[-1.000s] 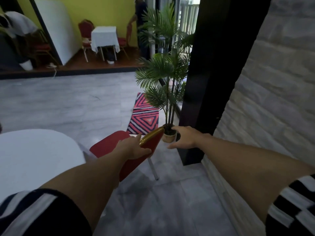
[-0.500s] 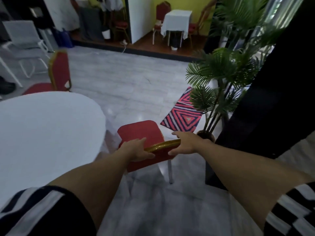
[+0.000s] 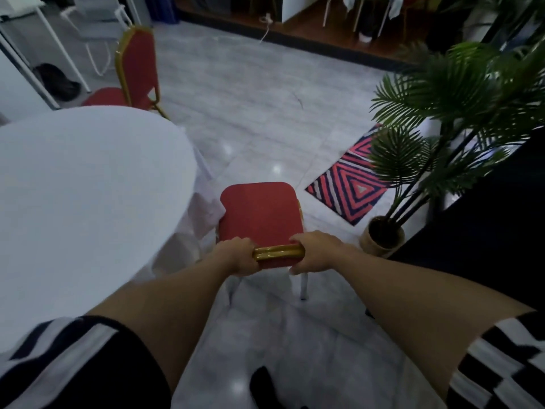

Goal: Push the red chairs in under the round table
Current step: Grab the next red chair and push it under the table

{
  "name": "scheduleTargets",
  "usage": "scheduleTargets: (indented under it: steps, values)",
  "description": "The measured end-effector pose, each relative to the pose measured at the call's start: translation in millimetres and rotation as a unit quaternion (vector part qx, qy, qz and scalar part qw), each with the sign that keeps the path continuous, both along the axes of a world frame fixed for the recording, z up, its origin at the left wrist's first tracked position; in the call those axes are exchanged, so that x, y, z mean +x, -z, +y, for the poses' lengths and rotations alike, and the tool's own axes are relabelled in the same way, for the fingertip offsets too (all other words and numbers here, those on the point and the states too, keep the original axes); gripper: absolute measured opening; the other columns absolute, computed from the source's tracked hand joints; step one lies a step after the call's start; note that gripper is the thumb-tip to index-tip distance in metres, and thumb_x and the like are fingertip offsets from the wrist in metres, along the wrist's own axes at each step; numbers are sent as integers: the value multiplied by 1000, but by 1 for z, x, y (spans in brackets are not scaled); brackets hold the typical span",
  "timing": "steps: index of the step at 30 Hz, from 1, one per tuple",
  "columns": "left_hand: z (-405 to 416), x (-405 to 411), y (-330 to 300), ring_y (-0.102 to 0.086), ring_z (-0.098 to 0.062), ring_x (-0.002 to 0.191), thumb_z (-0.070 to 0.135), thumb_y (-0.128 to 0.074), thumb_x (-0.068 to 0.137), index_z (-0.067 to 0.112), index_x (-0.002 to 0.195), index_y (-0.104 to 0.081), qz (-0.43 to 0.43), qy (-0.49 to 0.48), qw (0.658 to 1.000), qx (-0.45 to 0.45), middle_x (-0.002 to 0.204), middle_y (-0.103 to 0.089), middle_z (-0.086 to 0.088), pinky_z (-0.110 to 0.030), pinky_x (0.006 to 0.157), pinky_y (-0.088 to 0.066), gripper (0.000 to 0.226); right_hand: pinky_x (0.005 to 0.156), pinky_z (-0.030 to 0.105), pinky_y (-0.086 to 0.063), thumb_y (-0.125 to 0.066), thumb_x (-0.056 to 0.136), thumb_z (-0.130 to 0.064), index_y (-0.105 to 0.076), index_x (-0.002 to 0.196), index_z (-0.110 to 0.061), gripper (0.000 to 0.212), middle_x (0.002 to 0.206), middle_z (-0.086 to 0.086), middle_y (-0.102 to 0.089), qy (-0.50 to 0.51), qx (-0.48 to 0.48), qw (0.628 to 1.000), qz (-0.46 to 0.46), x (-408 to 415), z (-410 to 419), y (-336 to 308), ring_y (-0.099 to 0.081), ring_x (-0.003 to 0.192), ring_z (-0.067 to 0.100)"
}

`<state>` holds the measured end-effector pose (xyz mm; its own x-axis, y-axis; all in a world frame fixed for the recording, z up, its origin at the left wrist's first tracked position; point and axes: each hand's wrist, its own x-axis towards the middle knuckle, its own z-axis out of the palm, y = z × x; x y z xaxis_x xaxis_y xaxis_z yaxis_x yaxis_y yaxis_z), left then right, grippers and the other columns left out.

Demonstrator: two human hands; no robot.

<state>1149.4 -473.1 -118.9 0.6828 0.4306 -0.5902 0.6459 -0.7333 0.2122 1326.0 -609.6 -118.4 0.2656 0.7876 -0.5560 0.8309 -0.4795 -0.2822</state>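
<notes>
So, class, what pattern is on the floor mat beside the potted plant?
Nested red, white and dark triangles on the mat, head view.

My red padded chair (image 3: 261, 214) stands beside the round white-clothed table's (image 3: 88, 187) right edge; a second gold-framed red chair (image 3: 134, 69) stands beyond its far edge.

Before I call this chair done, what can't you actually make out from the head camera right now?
- Near red chair: backrest face foreshortened; only its gold top rail shows between left hand and right hand.
- Its front legs: hidden under the seat.
- Round table: near and left sides cut off by the frame; cloth hides its base.
- Far red chair: seat partly behind the table.
</notes>
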Motion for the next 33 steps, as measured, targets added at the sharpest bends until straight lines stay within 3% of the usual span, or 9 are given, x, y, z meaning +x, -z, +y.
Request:
scheduleTargets:
  steps: [2,5,8,17,20,23,29,33]
  values:
    - [5,0,8,-69,-27,90,38,-59,81,34,92,-66,-2,-9,1000,-29,98,-72,-2,-41,84,-58,13,86,41,-56,-80,80,-50,-67,116,-38,40,105,-6,-69,-17,8,1000,-6,2,6,12,-67,96,20]
    - [3,1,5,-69,-28,94,35,-58,85,31,106,-72,-19,9,999,-33,99,-71,-1,-39,82,-55,25,76,38,-57,-70,89,-36,-66,91,-42,7,87,-8,-68,-43,17,998,-31,7,11,19,-66,79,17]
    - [-1,-1,6,-68,-31,101,35,-55,86,37,119,-72,-23,13,1000,-14,108,-72,-3,-41,90,-54,38,74,39,-58,-64,91,-31,-62,82,-42,14,82,-7,-66,-77,8,996,-44,9,11,22,-65,74,17]
    - [-35,7,1,-67,-34,108,29,-53,86,36,121,-73,-29,-38,999,-9,115,-74,-5,-42,97,-51,40,74,40,-60,-61,93,-30,-55,71,-41,26,75,-7,-63,-154,24,986,-57,30,2,22,-64,70,17]
    - [-58,16,-1,-66,-36,108,28,-52,88,31,114,-72,-33,-83,996,-17,115,-72,-8,-43,96,-51,33,73,38,-60,-64,92,-31,-60,74,-40,20,77,-8,-66,-190,28,980,-51,48,-2,20,-66,72,16]
    - [-85,27,0,-66,-37,107,30,-52,85,32,113,-73,-42,-154,987,-8,114,-73,-8,-44,96,-51,35,69,34,-56,-65,89,-32,-70,91,-39,9,85,-7,-70,-249,36,966,-53,68,-6,15,-67,77,18]
    - [-144,49,4,-66,-36,104,28,-52,87,30,109,-72,-43,-270,962,-24,111,-71,-9,-42,91,-50,30,66,32,-51,-63,85,-32,-74,103,-40,22,88,-8,-72,-343,47,937,-53,95,-18,14,-64,76,17]
    - [-178,67,6,-65,-37,106,27,-52,86,33,117,-71,-49,-333,941,-29,115,-70,-10,-44,94,-51,36,69,34,-53,-63,84,-33,-72,96,-37,15,86,-7,-70,-402,44,913,-60,111,-20,11,-65,78,19]
